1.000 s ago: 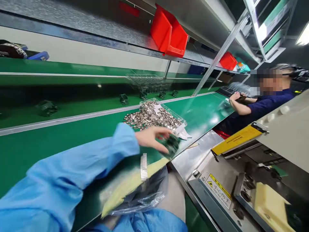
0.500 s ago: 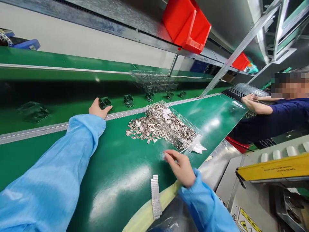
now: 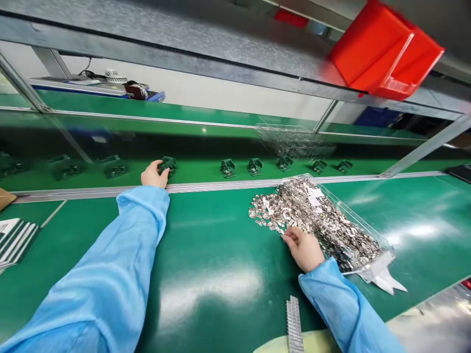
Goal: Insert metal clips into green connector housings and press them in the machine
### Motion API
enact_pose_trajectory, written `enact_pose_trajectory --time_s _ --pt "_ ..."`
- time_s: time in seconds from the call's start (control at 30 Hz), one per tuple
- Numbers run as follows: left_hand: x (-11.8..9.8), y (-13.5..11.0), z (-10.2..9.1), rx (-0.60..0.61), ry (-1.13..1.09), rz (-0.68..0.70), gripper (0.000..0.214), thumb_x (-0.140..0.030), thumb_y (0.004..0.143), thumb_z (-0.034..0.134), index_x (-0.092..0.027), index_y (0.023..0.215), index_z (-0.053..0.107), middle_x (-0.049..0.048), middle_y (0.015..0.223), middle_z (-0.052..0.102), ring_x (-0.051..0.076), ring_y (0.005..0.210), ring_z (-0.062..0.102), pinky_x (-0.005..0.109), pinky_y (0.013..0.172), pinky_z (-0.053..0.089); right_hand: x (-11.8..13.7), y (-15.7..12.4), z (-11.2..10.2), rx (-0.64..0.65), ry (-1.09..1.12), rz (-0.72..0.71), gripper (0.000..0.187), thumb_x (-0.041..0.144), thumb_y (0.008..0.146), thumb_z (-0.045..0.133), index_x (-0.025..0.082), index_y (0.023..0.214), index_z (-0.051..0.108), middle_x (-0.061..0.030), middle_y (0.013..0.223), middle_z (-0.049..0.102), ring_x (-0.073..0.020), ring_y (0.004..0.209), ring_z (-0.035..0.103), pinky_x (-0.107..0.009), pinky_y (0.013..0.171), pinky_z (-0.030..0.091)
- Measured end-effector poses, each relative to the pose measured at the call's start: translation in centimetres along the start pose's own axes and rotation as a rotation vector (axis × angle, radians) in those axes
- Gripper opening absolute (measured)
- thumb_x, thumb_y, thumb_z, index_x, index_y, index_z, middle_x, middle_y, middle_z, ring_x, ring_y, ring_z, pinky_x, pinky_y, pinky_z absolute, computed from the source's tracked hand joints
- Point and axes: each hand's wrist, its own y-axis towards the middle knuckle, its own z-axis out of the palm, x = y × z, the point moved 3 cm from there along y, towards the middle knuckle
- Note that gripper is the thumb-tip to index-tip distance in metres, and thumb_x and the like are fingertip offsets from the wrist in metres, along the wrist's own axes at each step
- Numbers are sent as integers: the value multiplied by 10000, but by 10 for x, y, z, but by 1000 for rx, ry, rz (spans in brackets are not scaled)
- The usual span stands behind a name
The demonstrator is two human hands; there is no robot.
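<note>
My left hand [image 3: 153, 175] reaches over the metal rail to the conveyor belt and closes on a small dark green part [image 3: 168, 164] there. My right hand [image 3: 302, 246] rests on the green table at the near edge of a heap of small shiny metal pieces [image 3: 294, 206]; its fingers are curled at the pieces, and what they pinch is hidden. The heap spills from a clear plastic tray [image 3: 371, 267]. Both arms wear light blue sleeves.
More dark green parts [image 3: 228, 168] stand in a row along the conveyor belt. A stack of clear trays [image 3: 294, 139] sits behind them. A short strip of metal pieces [image 3: 294, 326] lies near the front edge. A red bin [image 3: 382, 54] hangs overhead. Striped cards [image 3: 14, 240] lie at left.
The view has swung left, so the co-worker and machine are out of sight. My right hand has moved forward to the heap of metal pieces. My left hand stays on the green part.
</note>
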Motion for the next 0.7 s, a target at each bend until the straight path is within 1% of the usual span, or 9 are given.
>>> enact_pose_trajectory --time_s 0.13,0.23,0.3,0.4,0.5,0.53,0.6,0.67,0.7 --pt "-11 -31 -15 3 -45 75 519 -352 764 647 -164 1243 574 91 994 713 237 957 670 337 912 489 16 -49 -36 -1 220 7 226 418 807 518 216 760 605 -34 639 655 -213 588 637 -305 582 492" --pt "-15 -78 -44 24 -46 219 511 -379 747 666 -210 1225 602 68 1055 709 230 979 666 310 925 480 39 -108 -57 20 381 -25 248 450 821 588 211 829 652 -39 698 681 -200 630 661 -266 579 522" --pt "-18 -117 -67 50 -6 370 454 -411 763 649 -208 1169 632 68 1030 714 236 947 671 313 883 496 56 -147 -58 46 456 -49 210 423 824 629 219 819 677 -24 656 671 -183 595 648 -237 545 505" --pt "-22 -170 -99 152 67 541 380 -463 794 613 -207 1073 650 71 960 717 245 919 665 318 793 513 74 -192 -42 47 632 11 193 408 823 658 226 768 693 -11 595 642 -160 547 616 -215 515 475" --pt "-21 -202 -118 340 61 586 551 -537 780 611 -208 1217 548 106 1132 661 280 1088 602 357 858 507 81 -217 -16 21 822 133 221 423 805 688 212 741 686 -19 590 634 -150 545 600 -210 522 469" --pt "-20 -206 -121 416 36 600 697 -571 750 630 -195 1312 461 137 1265 587 306 1191 538 392 925 484 81 -223 -7 29 876 168 234 428 798 699 203 739 681 -27 603 640 -149 546 599 -211 521 469" --pt "-21 -208 -120 600 -23 648 991 -614 688 667 -167 1455 224 194 1489 336 353 1358 351 465 1052 386 82 -232 9 74 973 226 265 441 791 712 185 739 665 -46 633 655 -146 540 594 -216 512 467" --pt "-25 -206 -114 803 -71 697 1116 -598 684 681 -175 1495 41 204 1562 148 368 1418 221 501 1106 301 85 -239 20 132 1043 264 294 455 792 713 172 743 646 -60 646 661 -139 527 581 -221 506 463" --pt "-29 -205 -110 907 -91 723 1115 -573 698 682 -190 1498 5 198 1563 152 365 1421 212 506 1112 285 87 -243 24 156 1066 277 305 460 791 715 167 747 638 -63 648 661 -136 525 575 -224 507 461"
